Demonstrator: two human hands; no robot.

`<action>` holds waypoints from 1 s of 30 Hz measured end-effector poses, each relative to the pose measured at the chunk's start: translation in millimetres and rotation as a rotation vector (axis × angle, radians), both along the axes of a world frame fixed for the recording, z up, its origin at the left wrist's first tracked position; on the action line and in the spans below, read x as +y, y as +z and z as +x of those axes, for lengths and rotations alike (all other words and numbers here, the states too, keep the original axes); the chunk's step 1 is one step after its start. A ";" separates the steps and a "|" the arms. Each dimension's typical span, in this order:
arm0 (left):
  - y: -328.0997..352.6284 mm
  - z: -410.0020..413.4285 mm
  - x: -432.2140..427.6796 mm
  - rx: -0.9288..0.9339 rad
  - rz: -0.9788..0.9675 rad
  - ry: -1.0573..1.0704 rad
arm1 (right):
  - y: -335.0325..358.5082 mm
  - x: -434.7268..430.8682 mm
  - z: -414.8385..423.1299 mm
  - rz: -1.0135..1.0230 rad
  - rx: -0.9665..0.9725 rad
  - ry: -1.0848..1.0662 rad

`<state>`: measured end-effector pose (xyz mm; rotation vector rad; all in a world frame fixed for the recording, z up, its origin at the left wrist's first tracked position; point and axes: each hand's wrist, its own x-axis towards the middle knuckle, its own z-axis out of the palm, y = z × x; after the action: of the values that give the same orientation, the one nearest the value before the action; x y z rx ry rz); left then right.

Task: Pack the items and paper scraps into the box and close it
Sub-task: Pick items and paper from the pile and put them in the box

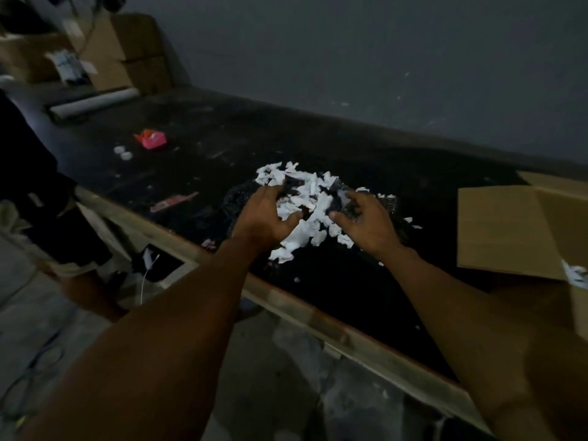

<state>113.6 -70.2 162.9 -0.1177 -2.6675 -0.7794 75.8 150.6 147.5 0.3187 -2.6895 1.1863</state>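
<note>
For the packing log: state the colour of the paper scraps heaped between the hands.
White; the heap of torn paper scraps shows best in the head view.

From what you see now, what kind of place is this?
Probably a packing or storage workroom: a long dark worktable holds paper scraps, an open cardboard box sits at its right end, and more cartons are stacked at the far left.

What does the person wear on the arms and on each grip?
Nothing that shows. The left arm and the right arm are bare to the picture's edge, with no sleeve. The left grip and the right grip have no glove, and no ring, watch or band is visible in this dim picture.
</note>
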 end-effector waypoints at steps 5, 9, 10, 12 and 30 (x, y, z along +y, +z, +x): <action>-52.9 -11.4 -29.5 -0.156 -0.001 -0.021 | -42.1 -22.2 -15.7 0.046 -0.069 0.035; -92.0 -25.3 -42.6 -0.207 -0.079 -0.046 | -79.7 -34.7 -42.6 0.083 -0.121 0.073; -100.3 -29.1 -44.4 -0.199 -0.102 -0.058 | -88.9 -38.0 -50.5 0.097 -0.127 0.089; -118.0 -39.2 -48.1 -0.190 -0.157 -0.067 | -103.2 -45.0 -64.1 0.136 -0.126 0.102; -183.6 -145.9 -43.3 -0.364 -0.262 -0.253 | -160.3 -45.2 -155.2 0.407 -0.244 0.305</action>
<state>-32.3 -113.5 -20.7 -0.4241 -3.1374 -0.5601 -79.4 105.4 -12.8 0.7064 -3.1787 0.7697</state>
